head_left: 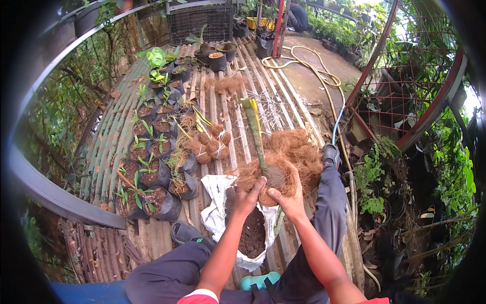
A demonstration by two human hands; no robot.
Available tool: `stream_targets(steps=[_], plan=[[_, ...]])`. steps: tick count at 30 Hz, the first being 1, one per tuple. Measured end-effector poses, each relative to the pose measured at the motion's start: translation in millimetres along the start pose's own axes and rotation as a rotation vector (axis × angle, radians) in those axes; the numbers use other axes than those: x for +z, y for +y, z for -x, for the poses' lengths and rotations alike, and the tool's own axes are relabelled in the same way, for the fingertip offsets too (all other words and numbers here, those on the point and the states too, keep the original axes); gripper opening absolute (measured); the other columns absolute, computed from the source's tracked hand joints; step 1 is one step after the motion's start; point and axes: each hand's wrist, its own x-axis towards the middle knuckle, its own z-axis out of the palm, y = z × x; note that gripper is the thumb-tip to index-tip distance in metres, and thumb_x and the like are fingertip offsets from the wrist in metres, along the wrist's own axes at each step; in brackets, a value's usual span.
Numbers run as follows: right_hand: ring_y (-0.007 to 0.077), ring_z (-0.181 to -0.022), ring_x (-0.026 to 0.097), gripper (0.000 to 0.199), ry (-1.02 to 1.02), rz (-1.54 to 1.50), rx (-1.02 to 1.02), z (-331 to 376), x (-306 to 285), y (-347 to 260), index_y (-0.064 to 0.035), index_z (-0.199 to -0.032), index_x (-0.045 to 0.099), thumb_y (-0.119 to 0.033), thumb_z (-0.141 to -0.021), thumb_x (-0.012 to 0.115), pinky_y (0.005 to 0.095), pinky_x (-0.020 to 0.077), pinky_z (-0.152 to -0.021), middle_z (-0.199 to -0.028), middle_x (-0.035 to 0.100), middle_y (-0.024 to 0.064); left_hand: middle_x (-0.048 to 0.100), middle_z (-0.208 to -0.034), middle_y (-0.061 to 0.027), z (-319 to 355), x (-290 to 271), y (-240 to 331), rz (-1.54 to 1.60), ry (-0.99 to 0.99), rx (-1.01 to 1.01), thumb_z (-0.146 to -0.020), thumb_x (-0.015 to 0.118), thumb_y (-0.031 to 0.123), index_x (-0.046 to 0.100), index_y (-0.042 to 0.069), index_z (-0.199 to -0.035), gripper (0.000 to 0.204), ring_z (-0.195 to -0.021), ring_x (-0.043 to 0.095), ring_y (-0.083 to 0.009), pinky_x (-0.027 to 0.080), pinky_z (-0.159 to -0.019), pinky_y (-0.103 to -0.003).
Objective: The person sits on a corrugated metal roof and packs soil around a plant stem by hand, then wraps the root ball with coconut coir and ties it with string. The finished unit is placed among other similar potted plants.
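Two bare hands met over the open white sack [216, 202] of dark soil at the near edge of the slatted platform [283, 96]. The left hand [246, 197] and right hand [287, 200] had their fingers curled shut around a brown coconut-fibre ball [276, 177], from which a green plant stalk [254, 129] rose toward the far end. Judged from this, the wrapping of the root ball in fibre was in hand; the next move would call for a steady grip while the fibre was packed tight, with the stalk kept upright. A loose fibre heap [298, 147] lay just beyond the ball, by the right edge. Finished fibre bundles [207, 144] sat near the middle, and rows of black seedling bags [152, 167] lined the left edge. A yellow hose [309, 68] ran along the ground beyond the right edge.
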Motion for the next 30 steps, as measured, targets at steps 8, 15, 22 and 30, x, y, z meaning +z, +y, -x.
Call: stream_targets(steps=[8, 15, 22, 30], plan=[[0.0199, -0.111, 0.058, 0.062, 0.149, -0.234, 0.139, 0, -3, 3, -0.0030, -0.136, 0.040, -0.005, -0.083, 0.072, 0.0328, 0.0496, -0.094, -0.124, 0.056, 0.0121, 0.061, -0.114, -0.0098, -7, -11, 13, -0.326, -0.391, 0.200, -0.071, 0.082, 0.049, 0.054, -0.001, -0.123, 0.078, -0.106, 0.057, -0.0221, 0.045, -0.093, -0.036], [0.0216, -0.110, 0.059, 0.068, 0.223, -0.328, 0.268, 3, -2, 10, -0.0025, -0.143, 0.029, -0.008, -0.088, 0.069, 0.0343, 0.0512, -0.095, -0.124, 0.055, 0.0154, 0.061, -0.119, -0.0125, -2, 7, 52, -0.422, -0.347, 0.132, -0.065, 0.088, 0.026, 0.052, 0.001, -0.127, 0.076, -0.110, 0.058, -0.0207, 0.046, -0.095, -0.037], [0.0162, -0.112, 0.054, 0.067, 0.028, -0.058, 0.080, -1, -7, 7, -0.0083, -0.147, 0.029, -0.010, -0.091, 0.066, 0.0309, 0.0474, -0.094, -0.130, 0.051, 0.0102, 0.061, -0.118, -0.0122, -7, 3, 48, -0.403, -0.371, 0.057, -0.067, 0.085, 0.020, 0.054, 0.002, -0.125, 0.068, -0.108, 0.059, -0.0217, 0.046, -0.096, -0.037], [0.0180, -0.120, 0.049, 0.082, -0.128, -0.092, 0.068, 2, -12, 7, -0.0081, -0.147, 0.030, -0.010, -0.080, 0.076, 0.0331, 0.0389, -0.103, -0.139, 0.044, 0.0106, 0.048, -0.136, -0.0229, -4, 12, 45, -0.782, -0.303, 0.323, -0.080, 0.072, 0.026, 0.051, 0.002, -0.131, 0.060, -0.129, 0.043, -0.0382, 0.035, -0.108, -0.043]])
